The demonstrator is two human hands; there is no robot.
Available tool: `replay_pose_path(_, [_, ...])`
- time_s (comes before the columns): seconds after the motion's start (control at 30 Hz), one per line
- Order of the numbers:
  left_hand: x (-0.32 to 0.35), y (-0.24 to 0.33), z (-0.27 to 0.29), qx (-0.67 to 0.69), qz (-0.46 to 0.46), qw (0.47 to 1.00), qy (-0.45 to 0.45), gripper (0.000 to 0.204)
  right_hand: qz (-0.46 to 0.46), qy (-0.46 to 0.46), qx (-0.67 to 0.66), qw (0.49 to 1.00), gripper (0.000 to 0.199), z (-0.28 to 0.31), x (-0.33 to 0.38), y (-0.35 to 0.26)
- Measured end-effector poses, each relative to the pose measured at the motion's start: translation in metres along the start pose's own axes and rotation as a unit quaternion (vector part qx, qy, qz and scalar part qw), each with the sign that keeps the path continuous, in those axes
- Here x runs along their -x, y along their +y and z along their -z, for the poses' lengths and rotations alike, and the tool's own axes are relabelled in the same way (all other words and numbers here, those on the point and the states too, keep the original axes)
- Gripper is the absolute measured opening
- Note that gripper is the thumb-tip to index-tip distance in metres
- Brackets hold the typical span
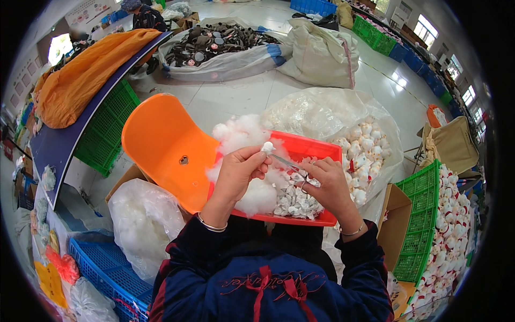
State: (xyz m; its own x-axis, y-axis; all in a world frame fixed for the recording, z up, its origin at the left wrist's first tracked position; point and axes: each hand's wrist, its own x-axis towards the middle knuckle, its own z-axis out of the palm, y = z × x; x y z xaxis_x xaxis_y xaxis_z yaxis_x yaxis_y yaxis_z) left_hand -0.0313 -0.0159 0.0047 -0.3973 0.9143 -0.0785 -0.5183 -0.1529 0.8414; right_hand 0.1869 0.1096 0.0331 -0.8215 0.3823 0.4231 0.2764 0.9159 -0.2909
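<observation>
My left hand (239, 170) pinches a small white fabric piece (268, 147) between thumb and fingertips, above a red plastic tray (333, 148). Ring-handled metal forceps (286, 162) are gripped in my right hand (328, 185), and their slim tips reach up to the white piece. Whether the tips are inside it is too small to tell. Fluffy white stuffing (257, 197) fills the left part of the tray and spills over its far-left corner. Under my right hand lies a heap of small white fabric pieces (298, 203).
An orange chair (161, 145) touches the tray's left side. Beyond its right end a clear plastic bag (316, 110) holds several white plush pieces (366, 153). A green crate (417, 225) stands at right, a blue crate (110, 273) and plastic bag (145, 225) at left.
</observation>
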Motion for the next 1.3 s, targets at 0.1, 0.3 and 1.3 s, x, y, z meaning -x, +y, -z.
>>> replay_pose_path(0.1, [0.0,-0.003,-0.007,-0.083,-0.059,0.994,0.033,0.02,-0.015,-0.026,-0.023,0.999,0.039,0.004,0.001,-0.007])
replay_pose_path(0.3, [-0.003,-0.032,-0.021,-0.148,-0.198,0.962,0.115,0.012,-0.139,-0.101,-0.196,0.966,0.026,-0.008,0.001,-0.036])
replay_pose_path(1.3, [-0.02,-0.038,0.012,-0.147,-0.056,0.986,-0.052,0.017,-0.069,-0.057,-0.062,0.994,0.041,0.015,0.013,-0.007])
